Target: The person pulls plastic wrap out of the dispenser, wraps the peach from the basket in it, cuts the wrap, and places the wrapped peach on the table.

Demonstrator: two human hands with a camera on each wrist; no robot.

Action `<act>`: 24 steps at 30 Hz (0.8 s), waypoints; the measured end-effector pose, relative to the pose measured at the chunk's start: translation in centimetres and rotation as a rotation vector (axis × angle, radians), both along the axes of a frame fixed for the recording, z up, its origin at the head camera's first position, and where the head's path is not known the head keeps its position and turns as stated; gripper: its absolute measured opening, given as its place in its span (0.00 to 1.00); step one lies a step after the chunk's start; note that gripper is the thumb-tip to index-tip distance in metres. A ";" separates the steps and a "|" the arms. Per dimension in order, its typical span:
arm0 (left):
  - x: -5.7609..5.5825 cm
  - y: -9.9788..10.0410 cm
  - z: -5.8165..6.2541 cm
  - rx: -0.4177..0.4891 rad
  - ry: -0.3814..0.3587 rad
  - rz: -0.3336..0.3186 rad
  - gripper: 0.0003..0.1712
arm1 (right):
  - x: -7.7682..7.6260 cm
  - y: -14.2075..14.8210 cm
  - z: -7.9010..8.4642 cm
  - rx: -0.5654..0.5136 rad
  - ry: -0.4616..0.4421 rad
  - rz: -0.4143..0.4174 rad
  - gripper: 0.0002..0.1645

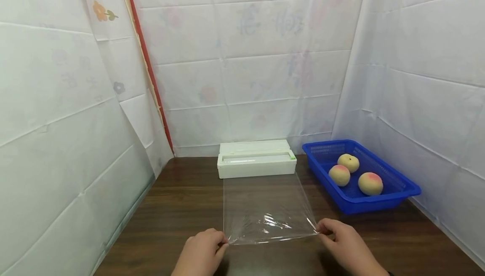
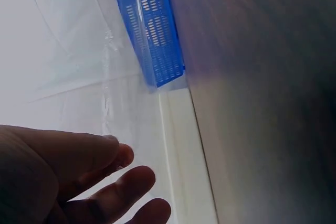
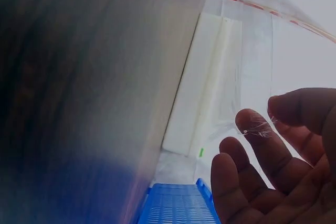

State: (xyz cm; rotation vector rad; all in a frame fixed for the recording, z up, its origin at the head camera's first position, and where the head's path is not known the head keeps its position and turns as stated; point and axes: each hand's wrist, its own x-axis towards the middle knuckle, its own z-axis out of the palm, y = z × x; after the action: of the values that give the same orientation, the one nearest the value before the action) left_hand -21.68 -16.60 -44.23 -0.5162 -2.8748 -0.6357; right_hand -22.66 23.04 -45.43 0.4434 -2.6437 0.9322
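Observation:
A clear sheet of plastic wrap point(image 1: 265, 213) stretches from a white dispenser box point(image 1: 257, 168) towards the near side of the table. My left hand point(image 1: 202, 250) pinches its near left corner between thumb and forefinger. At the near right corner my right hand point(image 1: 346, 242) pinches the film the same way. Between the two hands the near edge is pulled fairly taut. In the right wrist view the gathered film point(image 3: 257, 127) lies at the thumb and fingers. The left wrist view shows the left thumb and forefinger point(image 2: 123, 156) together at the film.
A blue plastic basket point(image 1: 407, 189) stands on the right, holding three peaches point(image 1: 370, 183). The dispenser's lid point(image 1: 254, 146) is raised at the back. White cloth walls point(image 1: 246, 78) enclose the dark wooden table point(image 1: 170, 208) on the left, back and right.

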 end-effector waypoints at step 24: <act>-0.5 -0.6 -1.1 -0.297 -0.190 -0.177 0.15 | -1.4 0.9 -0.9 0.327 -0.115 0.299 0.10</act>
State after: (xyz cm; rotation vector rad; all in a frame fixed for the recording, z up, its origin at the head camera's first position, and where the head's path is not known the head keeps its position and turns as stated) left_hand -22.14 -17.24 -45.33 -0.7978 -3.1489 -0.2922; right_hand -24.04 23.94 -46.36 0.9077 -2.8985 0.6143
